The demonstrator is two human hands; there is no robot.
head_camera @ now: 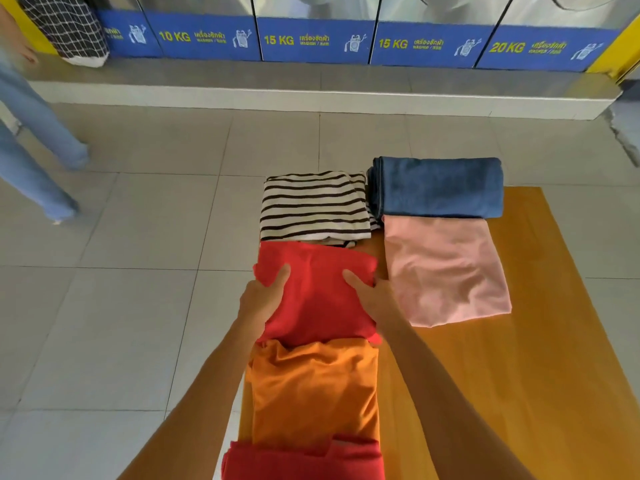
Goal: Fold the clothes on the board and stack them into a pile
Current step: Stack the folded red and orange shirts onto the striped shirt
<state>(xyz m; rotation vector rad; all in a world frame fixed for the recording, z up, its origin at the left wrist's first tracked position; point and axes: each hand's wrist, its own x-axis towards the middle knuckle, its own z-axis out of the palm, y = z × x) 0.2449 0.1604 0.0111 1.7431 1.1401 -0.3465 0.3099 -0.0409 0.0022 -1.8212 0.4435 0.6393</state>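
A folded red garment (318, 296) lies in the left column of the wooden board (502, 375). My left hand (263, 299) grips its left edge, thumb on top. My right hand (372, 294) grips its right edge the same way. Beyond it lies a folded black-and-white striped top (313, 206). Nearer to me sits a folded orange garment (315, 389), and another red piece (304, 460) at the bottom edge. In the right column are folded blue jeans (440, 187) and a folded pink garment (445, 271).
The board stands over a pale tiled floor (138, 237). A row of washing machines with blue labels (311, 39) runs along the far wall on a raised step. Another person in light jeans (31, 140) stands at the far left.
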